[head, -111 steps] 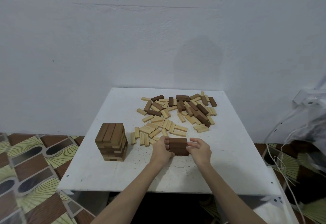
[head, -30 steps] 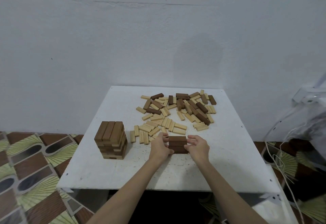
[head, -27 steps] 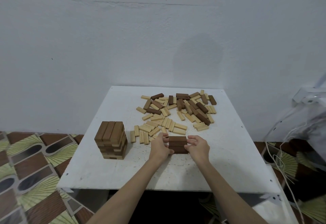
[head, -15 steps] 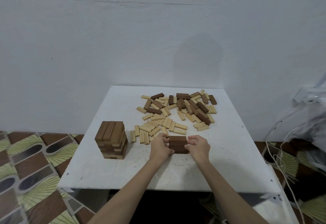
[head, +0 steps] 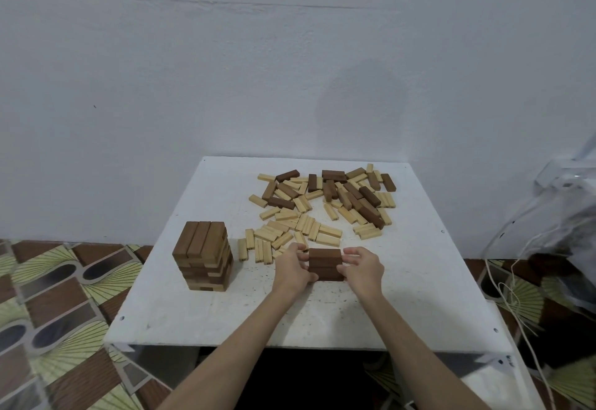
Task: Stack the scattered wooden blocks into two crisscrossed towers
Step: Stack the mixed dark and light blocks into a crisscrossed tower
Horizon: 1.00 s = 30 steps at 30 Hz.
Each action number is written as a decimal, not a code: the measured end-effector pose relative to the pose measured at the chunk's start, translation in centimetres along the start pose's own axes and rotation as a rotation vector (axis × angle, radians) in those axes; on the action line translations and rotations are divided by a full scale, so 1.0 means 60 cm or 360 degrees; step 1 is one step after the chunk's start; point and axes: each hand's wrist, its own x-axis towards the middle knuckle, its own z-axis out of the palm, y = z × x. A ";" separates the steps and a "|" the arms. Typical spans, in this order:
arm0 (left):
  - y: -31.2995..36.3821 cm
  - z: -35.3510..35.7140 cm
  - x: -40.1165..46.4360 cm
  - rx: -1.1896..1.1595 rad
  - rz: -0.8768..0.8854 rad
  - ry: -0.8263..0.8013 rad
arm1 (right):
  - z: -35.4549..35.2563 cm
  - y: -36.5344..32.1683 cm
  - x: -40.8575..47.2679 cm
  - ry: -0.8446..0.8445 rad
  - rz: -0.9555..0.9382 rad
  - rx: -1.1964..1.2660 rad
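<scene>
A small row of dark brown blocks (head: 325, 263) lies side by side on the white table (head: 419, 280) near its middle. My left hand (head: 292, 271) grips the row's left end and my right hand (head: 362, 269) grips its right end, fingers curled round the ends. A finished crisscrossed tower (head: 203, 255) of brown and light layers stands at the table's left. Behind my hands, several loose light and dark blocks (head: 322, 203) lie scattered.
A white wall runs right behind the table. Tangled white cables (head: 509, 284) and a clear plastic bag (head: 567, 216) sit off the right edge. Patterned floor tiles (head: 48, 296) show to the left. Bare tabletop lies in front of my hands.
Both hands stay on the ends of the dark block row in the same spot; my fingers have closed in a little tighter. The tower and the loose pile are unchanged.
</scene>
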 end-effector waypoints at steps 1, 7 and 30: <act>0.000 0.000 0.000 -0.0008 -0.0003 0.0002 | -0.001 0.000 0.000 0.0001 0.0005 0.0009; -0.001 0.000 -0.003 -0.0077 -0.0034 0.0024 | -0.004 -0.002 0.001 0.0002 0.0116 0.0086; 0.098 -0.143 -0.029 0.0013 0.0294 0.0188 | -0.019 -0.155 -0.041 -0.0129 -0.0038 0.0568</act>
